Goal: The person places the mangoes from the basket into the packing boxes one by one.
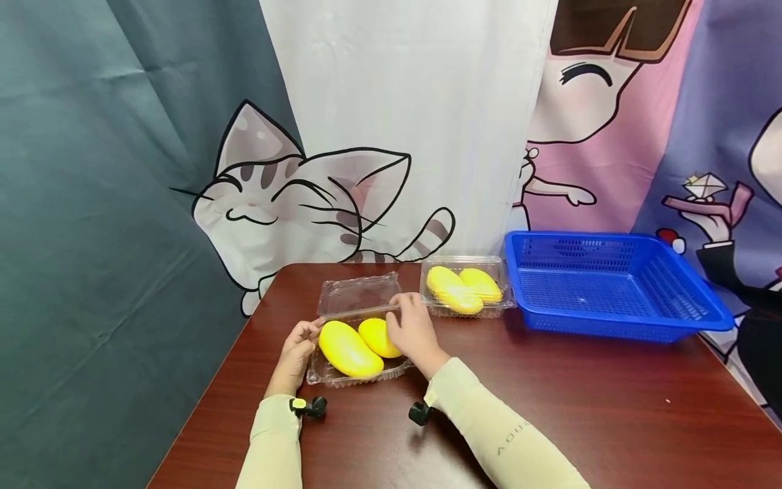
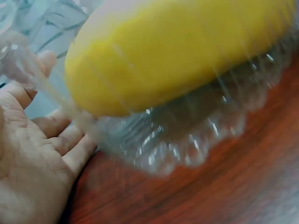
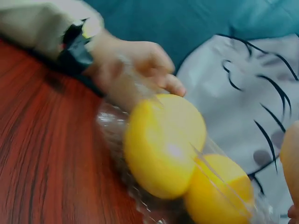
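In the head view, a clear plastic clamshell box [image 1: 330, 377] with its lid [image 1: 359, 294] folded back holds two yellow mangoes, one long mango [image 1: 349, 350] and one partly hidden mango [image 1: 374, 335]. My left hand [image 1: 296, 353] grips the box's left end. In the left wrist view its thumb is near the rim, and its fingers lie along the outside wall. My right hand [image 1: 418, 336] reaches over the box's right rear corner, fingers spread, overlapping the right mango. Only a sliver of that hand shows at the right edge of the right wrist view.
Behind and to the right stands another clear box [image 1: 427, 302] with several yellow mangoes. Beside it is a blue plastic basket [image 1: 611, 329]. All rest on a brown wooden table [image 1: 550, 407], with a printed cartoon curtain [image 1: 403, 81] behind it.
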Tool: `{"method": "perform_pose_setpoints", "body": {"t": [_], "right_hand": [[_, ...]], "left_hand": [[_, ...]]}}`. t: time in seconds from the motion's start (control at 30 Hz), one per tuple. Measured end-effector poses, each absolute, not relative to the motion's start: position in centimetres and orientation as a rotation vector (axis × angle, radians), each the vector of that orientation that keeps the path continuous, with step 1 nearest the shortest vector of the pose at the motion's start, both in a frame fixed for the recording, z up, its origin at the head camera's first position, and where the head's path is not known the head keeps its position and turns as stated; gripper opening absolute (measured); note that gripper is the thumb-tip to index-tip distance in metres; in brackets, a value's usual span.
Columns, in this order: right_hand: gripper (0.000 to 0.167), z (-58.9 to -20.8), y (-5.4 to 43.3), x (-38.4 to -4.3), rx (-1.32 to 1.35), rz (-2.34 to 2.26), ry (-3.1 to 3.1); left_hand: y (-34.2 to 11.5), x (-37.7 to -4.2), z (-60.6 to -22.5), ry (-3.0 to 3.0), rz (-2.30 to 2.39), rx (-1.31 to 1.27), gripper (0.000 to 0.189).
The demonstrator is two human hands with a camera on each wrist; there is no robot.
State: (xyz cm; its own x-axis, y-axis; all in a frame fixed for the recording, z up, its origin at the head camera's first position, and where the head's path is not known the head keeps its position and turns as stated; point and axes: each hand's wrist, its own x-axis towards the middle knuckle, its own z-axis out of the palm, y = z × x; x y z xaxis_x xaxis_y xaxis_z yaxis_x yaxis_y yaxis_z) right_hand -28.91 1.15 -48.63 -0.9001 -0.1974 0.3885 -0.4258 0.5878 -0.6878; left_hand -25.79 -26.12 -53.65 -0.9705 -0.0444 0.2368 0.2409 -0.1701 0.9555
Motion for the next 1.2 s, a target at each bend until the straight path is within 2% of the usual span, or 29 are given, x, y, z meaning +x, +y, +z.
{"method": "perform_pose_setpoints", "body": {"t": [0.1, 0.17, 0.4, 0.57, 0.87, 1.1, 1.2], "right_hand": [[0.03, -49.5, 1.5, -29.5, 0.39, 1.43, -2.496], [0.036, -50.0, 1.5, -29.9, 0.349, 1.608, -2.482], [0.045, -51.0, 1.5, -30.6, 0.306, 2.037, -2.38], [0.05, -51.2, 1.4, -30.6, 0.414, 2.152, -2.253], [0.073, -51.4, 1.7, -31.0, 0.573, 2.284, -2.023], [0.073, -48.6, 2.1, -29.8, 0.662, 2.186, -2.003], [0.072, -47.6, 2.0, -29.5, 0.657, 2.128, -2.041]], "left_hand": [[-26.5, -25.6, -53.5, -1.802, -2.378, -0.272, 0.045], [-26.7, -25.7, -53.4, -1.779, -2.413, -0.292, 0.053], [-26.7, -25.8, -53.2, -1.784, -2.43, -0.304, 0.053], [-26.2, -25.7, -52.9, -1.731, -2.428, -0.324, 0.06], [-25.9, -25.8, -52.8, -1.659, -2.472, -0.322, 0.09], [-26.3, -26.0, -52.6, -1.702, -2.407, -0.32, 0.104], [-26.6, -25.9, -52.3, -1.767, -2.375, -0.351, 0.099]]}}
